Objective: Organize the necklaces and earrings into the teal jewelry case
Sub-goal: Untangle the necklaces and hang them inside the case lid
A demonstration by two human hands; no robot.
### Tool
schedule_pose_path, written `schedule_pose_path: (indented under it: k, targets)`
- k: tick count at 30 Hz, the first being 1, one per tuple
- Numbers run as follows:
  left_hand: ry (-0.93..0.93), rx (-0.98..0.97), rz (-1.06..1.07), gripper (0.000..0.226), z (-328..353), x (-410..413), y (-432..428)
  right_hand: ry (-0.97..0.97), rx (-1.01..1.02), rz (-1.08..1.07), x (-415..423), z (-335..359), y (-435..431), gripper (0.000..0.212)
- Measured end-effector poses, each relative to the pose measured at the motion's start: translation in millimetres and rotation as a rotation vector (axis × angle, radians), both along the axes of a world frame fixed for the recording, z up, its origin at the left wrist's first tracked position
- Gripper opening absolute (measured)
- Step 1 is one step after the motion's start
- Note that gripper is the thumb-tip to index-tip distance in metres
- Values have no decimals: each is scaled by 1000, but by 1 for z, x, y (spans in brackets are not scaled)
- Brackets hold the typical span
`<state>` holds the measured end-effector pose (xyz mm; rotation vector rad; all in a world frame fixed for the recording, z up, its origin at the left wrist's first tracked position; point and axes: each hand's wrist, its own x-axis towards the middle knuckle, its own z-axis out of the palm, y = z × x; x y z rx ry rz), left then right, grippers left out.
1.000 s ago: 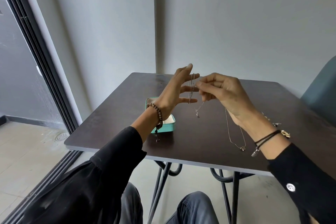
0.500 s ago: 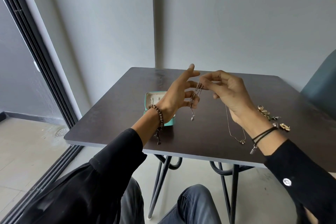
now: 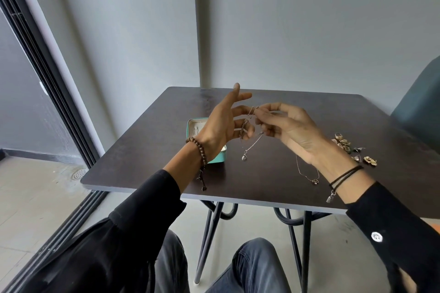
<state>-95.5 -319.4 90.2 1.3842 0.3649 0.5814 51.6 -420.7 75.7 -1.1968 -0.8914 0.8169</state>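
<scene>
Right of the case (image 3: 193, 123), the right hand (image 3: 291, 132) pinches a necklace (image 3: 244, 156) looped over the straight, spread fingers (image 3: 242, 96) of the left hand (image 3: 220, 127); a second necklace (image 3: 309, 175) and earrings (image 3: 344, 144) farther right remain unpacked.

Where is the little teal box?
Head view: the small teal jewelry case sits on the dark square table, left part, partly hidden behind the left hand.

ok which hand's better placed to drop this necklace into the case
Left, probably: the left hand has the necklace looped round its fingers and hangs by the case; the right hand only pinches it, farther away.
</scene>
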Motion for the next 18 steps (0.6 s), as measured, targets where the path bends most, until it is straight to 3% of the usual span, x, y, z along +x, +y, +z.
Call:
schedule_pose_path:
  k: [11, 18]
  targets:
    - [53, 15, 97, 57, -2, -1, 2, 11, -14, 52, 6, -1, -5, 23]
    - [1, 29, 130, 54, -6, -2, 6, -389, -227, 162, 7, -3, -16, 30]
